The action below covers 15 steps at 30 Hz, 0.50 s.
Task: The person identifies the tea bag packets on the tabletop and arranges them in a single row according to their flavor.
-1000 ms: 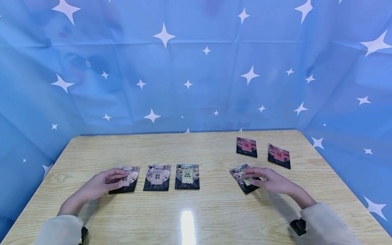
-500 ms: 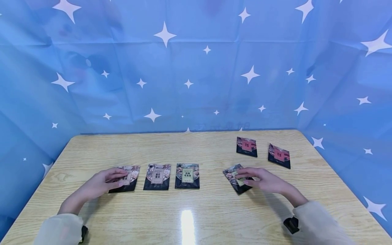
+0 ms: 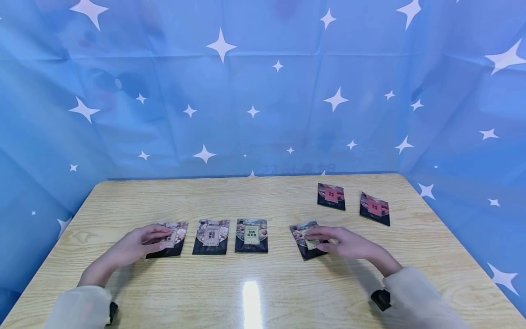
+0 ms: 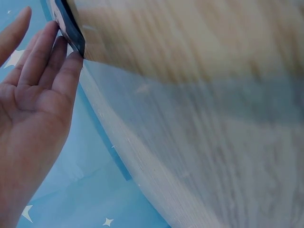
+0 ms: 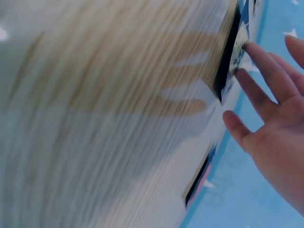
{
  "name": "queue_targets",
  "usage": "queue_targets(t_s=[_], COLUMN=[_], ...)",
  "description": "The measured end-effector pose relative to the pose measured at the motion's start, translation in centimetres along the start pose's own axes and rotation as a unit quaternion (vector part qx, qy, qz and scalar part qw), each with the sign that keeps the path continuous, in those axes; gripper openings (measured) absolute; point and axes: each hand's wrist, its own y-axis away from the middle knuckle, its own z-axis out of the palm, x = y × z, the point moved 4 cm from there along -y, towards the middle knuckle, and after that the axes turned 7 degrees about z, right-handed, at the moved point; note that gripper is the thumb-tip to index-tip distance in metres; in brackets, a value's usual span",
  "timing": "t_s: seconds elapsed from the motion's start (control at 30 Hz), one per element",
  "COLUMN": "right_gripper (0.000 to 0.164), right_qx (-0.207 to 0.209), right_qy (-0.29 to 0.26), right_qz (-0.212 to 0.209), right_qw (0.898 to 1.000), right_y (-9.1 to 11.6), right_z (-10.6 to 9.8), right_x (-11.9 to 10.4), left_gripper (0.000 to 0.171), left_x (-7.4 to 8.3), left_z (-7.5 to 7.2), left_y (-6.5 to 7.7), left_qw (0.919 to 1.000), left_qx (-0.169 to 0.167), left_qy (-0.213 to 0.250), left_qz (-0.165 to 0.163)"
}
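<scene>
My left hand (image 3: 131, 246) rests its fingertips on a dark tea sachet with a pink label (image 3: 179, 232) at the left of the row; in the left wrist view its fingers (image 4: 40, 59) are nearly straight at the sachet's edge (image 4: 72, 28). To its right lies a matching pink-label sachet (image 3: 211, 237), then a green-label sachet (image 3: 251, 236). My right hand (image 3: 349, 243) presses extended fingertips on another green-label sachet (image 3: 298, 232), which lies tilted on the table and is partly covered by the hand. The right wrist view shows two fingertips touching this sachet's face (image 5: 237, 50).
Two red-label sachets, one upright (image 3: 331, 196) and one slanted (image 3: 374, 209), lie at the back right of the wooden table (image 3: 205, 292). Behind stands a blue cloth backdrop (image 3: 263, 132) with white stars. Both wrists carry black devices under pale sleeves.
My right hand has slid the green-label sachet leftward across the table, nearer the row, and the sachet has turned slightly straighter. The left hand stays in place.
</scene>
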Motion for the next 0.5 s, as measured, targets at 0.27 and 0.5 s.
queue_targets(t_s=[0.27,0.5], right_gripper=[0.048,0.047], right_qx=[-0.002,-0.009], right_qy=[0.003,0.032], right_qz=[-0.007,0.003], right_qw=[1.0,0.999], right_y=[-1.3,-2.3], right_z=[0.9,1.6], right_x=[-0.8,-1.4], left_gripper=[0.041,0.042], left_x=[0.1,0.0], left_z=[-0.1,-0.1], left_y=[-0.1,-0.1], left_qw=[1.0,0.9999], left_qx=[-0.001,-0.003], left_qy=[0.003,0.009], left_qz=[0.007,0.004])
